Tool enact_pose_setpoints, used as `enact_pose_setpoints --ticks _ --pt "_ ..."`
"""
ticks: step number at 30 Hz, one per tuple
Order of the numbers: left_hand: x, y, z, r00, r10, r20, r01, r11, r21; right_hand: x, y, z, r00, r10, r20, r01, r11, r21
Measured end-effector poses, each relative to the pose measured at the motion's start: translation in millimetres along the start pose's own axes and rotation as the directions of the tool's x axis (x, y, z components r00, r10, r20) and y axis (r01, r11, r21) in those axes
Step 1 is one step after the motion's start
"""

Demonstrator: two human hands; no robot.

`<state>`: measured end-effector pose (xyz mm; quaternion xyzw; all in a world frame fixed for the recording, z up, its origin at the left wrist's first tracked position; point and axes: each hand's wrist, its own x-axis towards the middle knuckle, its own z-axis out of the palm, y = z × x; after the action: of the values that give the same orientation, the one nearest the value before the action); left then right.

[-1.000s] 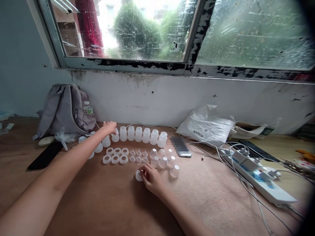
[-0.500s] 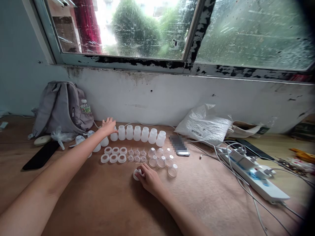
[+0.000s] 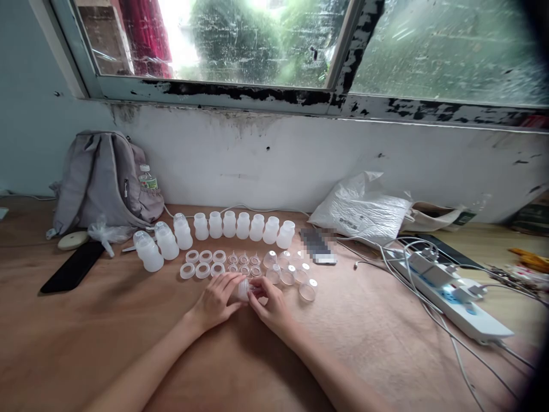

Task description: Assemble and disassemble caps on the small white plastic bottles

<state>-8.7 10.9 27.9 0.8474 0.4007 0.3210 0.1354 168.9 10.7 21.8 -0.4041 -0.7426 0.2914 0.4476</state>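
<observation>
The left hand (image 3: 217, 302) and right hand (image 3: 270, 304) met at the near middle of the counter (image 3: 64, 349), their fingers grasping a ridged white ring (image 3: 243, 290) from either side. Just beyond lay six loose rings (image 3: 187, 276) and small clear teats (image 3: 244, 271), with clear caps (image 3: 307, 292) to the right. Farther back stood seven open bottles (image 3: 243, 226); three capped bottles (image 3: 168, 243) stood left of them.

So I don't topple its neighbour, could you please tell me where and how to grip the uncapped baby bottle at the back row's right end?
The narrowed waist of the right-end baby bottle looks best, taken from the front right. It stands upright, the waist should help against slipping, and the neighbouring bottle sits close on its left.
</observation>
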Motion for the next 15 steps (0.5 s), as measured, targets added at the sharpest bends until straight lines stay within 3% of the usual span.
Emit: enact_pose_setpoints --ticks 10,15 --pt "-9 -9 7.6 0.983 0.140 -0.118 -0.128 0.987 0.098 -2 -1 12 0.999 0.008 0.043 -0.004 0.997 -0.078" --pt "-9 -10 8.8 0.975 0.180 -0.128 -0.161 0.976 0.149 -3 2 12 0.999 0.005 0.051 0.002 0.992 -0.129"
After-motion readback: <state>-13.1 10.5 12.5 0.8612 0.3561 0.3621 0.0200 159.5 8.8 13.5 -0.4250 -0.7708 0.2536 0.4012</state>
